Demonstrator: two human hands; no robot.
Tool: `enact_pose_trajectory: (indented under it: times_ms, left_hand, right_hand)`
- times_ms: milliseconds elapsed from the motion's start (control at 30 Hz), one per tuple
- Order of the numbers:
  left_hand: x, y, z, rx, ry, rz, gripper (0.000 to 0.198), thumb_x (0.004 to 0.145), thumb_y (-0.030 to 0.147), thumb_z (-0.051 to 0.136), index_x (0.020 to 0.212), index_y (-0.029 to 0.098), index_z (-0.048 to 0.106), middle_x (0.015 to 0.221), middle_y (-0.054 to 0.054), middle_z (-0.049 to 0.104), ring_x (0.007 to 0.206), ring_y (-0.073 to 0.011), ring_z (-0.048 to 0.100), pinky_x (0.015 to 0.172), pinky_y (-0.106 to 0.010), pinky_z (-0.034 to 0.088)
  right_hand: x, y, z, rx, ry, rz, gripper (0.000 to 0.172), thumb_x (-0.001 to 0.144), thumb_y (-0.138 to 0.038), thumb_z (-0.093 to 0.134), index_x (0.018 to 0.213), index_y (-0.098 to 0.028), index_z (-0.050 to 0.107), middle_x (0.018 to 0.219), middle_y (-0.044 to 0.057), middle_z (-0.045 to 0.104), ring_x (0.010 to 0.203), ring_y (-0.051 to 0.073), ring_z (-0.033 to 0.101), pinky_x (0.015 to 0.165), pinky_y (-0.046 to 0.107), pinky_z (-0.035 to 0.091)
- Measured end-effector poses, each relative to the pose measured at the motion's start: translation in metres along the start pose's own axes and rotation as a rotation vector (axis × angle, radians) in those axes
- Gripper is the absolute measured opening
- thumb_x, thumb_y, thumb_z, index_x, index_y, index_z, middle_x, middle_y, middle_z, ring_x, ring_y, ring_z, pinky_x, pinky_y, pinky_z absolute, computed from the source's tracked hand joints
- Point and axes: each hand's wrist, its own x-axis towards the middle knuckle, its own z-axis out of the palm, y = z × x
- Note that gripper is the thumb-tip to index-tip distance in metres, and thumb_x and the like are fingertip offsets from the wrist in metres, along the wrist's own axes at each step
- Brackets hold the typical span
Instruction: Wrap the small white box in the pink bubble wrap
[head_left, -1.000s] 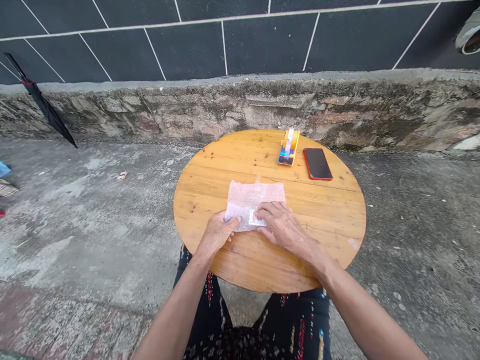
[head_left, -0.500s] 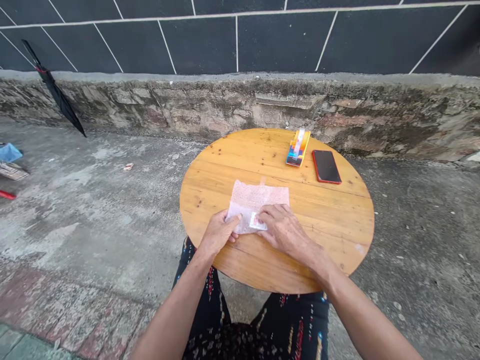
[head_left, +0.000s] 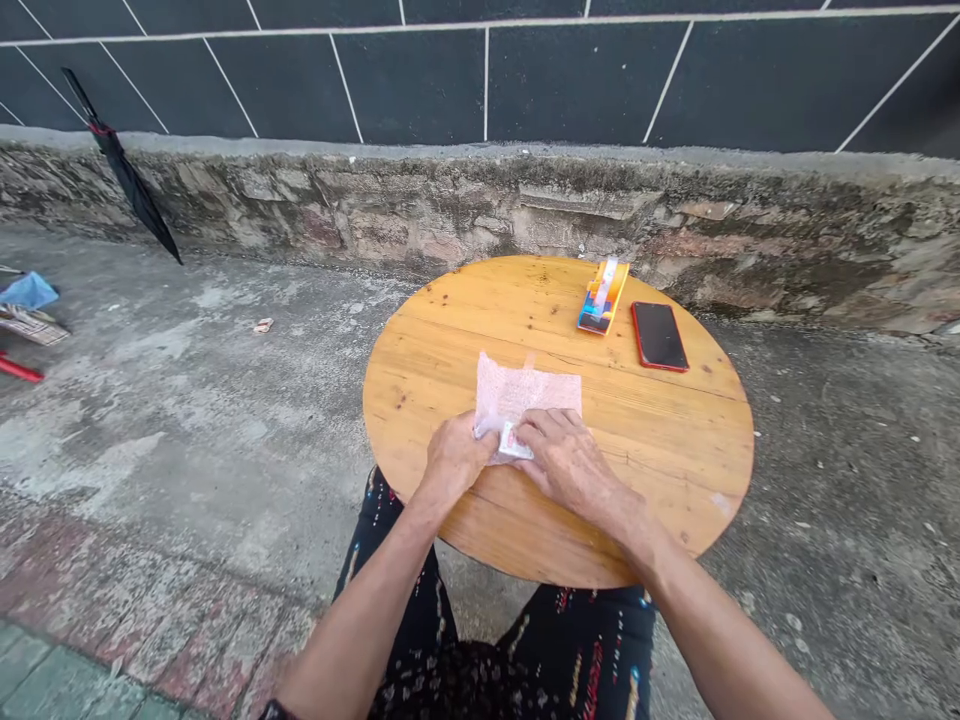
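Observation:
A pale pink sheet of bubble wrap [head_left: 525,392] lies on a round wooden table [head_left: 667,450]. My left hand [head_left: 455,462] curls over its near left corner, fingers closed on the folded edge. My right hand [head_left: 564,458] lies flat on the sheet's near edge, fingers pressing down beside a small white item with red print [head_left: 514,443] that shows between the two hands. Most of that item is hidden under my fingers.
A red-edged phone [head_left: 658,336] and a yellow and blue tape dispenser [head_left: 601,297] lie at the table's far right. A folded black umbrella [head_left: 124,168] leans on the stone wall at far left. Small litter lies on the concrete at left.
My left hand has pushed the sheet's left edge inward, so the sheet looks narrower. My right hand stays pressed in place. The camera has shifted slightly left.

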Motion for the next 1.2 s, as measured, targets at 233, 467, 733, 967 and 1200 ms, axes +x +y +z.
enact_pose_trajectory:
  times_ms: [233,467,733,967,1200]
  left_hand:
    - [-0.004,0.008,0.000,-0.080,0.044,-0.010,0.013,0.073,0.029,0.054,0.069,0.018,0.061,0.062,0.000,0.059,0.057,-0.0140,0.051,0.052,-0.022,0.035]
    - [-0.007,0.021,-0.003,-0.481,-0.033,-0.184,0.017,0.073,0.032,0.058,0.074,0.016,0.058,0.062,0.002,0.059,0.050,-0.0104,0.053,0.044,-0.019,0.043]
    - [-0.011,0.022,0.009,-0.439,0.065,-0.081,0.015,0.075,0.029,0.058,0.080,0.016,0.063,0.070,0.001,0.064,0.063,-0.0125,0.058,0.055,-0.020,0.045]
    - [-0.023,0.026,0.009,-0.146,0.112,0.108,0.014,0.078,0.020,0.056,0.084,0.018,0.067,0.076,0.000,0.066,0.067,-0.0129,0.057,0.064,-0.022,0.043]
    - [-0.032,0.024,0.011,0.005,0.137,0.288,0.017,0.079,0.013,0.055,0.090,0.018,0.068,0.075,-0.002,0.062,0.069,-0.0148,0.056,0.067,-0.026,0.044]
  right_hand:
    - [-0.001,0.001,0.001,-0.012,0.003,-0.018,0.016,0.082,-0.022,0.067,0.096,-0.016,0.062,0.105,0.011,0.061,0.098,0.027,0.053,0.087,0.041,0.039]
    - [-0.001,0.001,0.002,-0.025,0.014,-0.025,0.017,0.083,-0.025,0.068,0.096,-0.016,0.063,0.102,0.012,0.062,0.098,0.027,0.054,0.088,0.041,0.038]
    - [-0.002,0.002,0.004,-0.016,0.045,-0.030,0.018,0.083,-0.023,0.067,0.099,-0.017,0.062,0.103,0.010,0.061,0.096,0.026,0.053,0.087,0.039,0.038]
    - [-0.002,0.005,0.003,0.065,0.044,-0.029,0.012,0.085,-0.022,0.065,0.096,-0.017,0.063,0.099,0.009,0.064,0.095,0.025,0.056,0.088,0.038,0.037]
    - [-0.002,0.009,0.010,0.150,0.102,-0.009,0.009,0.085,-0.018,0.061,0.093,-0.017,0.059,0.092,0.008,0.067,0.088,0.023,0.059,0.088,0.037,0.038]
